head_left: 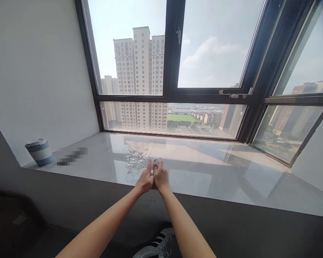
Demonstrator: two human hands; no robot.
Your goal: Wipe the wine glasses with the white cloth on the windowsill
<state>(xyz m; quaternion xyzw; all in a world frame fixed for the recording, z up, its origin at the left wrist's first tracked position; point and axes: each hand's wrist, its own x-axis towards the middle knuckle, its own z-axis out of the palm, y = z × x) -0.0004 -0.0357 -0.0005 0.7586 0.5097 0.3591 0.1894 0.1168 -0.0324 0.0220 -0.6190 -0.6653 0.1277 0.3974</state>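
Near the windowsill's [188,182] front edge, the left hand [145,179] and right hand [161,175] both grip a clear glass [156,161], likely light, slippery and easy to break, best held gently around its sides.

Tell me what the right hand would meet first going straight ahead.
Going straight, the right hand would probably reach the lower window frame, passing right of the stemmed glasses; depth is unclear.

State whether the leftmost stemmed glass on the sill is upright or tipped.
Upright: the leftmost stemmed glass stands on its foot on the sill, bowl uppermost.
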